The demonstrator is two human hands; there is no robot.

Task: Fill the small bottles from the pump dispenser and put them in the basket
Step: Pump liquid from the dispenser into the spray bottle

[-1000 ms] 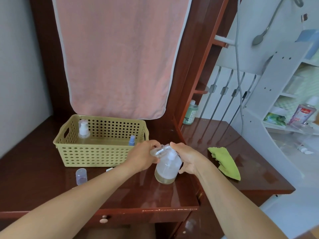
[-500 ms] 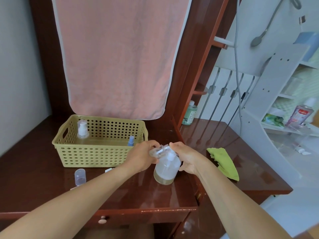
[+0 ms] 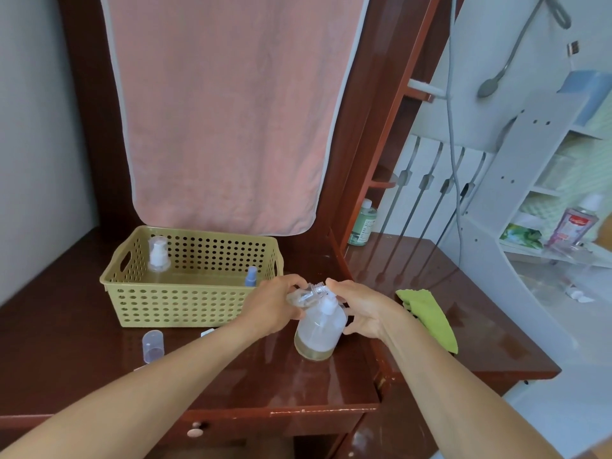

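Observation:
A clear pump dispenser (image 3: 317,332) with a little yellowish liquid at its bottom stands on the dark wooden table. My left hand (image 3: 273,306) grips a small clear bottle (image 3: 304,294), tilted with its threaded mouth against the white pump nozzle. My right hand (image 3: 361,311) lies over the pump head and the dispenser's right shoulder, fingers curled around it. The yellow-green perforated basket (image 3: 185,303) sits at the left. Inside it stand a small clear pump bottle (image 3: 158,255) and a small blue-capped bottle (image 3: 251,276).
A clear cap (image 3: 153,345) and a small white piece (image 3: 207,332) lie in front of the basket. A green cloth (image 3: 430,318) lies to the right. A pink towel (image 3: 225,107) hangs behind. A green bottle (image 3: 363,223) stands at the back, white shelving at right.
Both hands and the two bottles hold the same position at the pump nozzle. Only the camera has shifted slightly.

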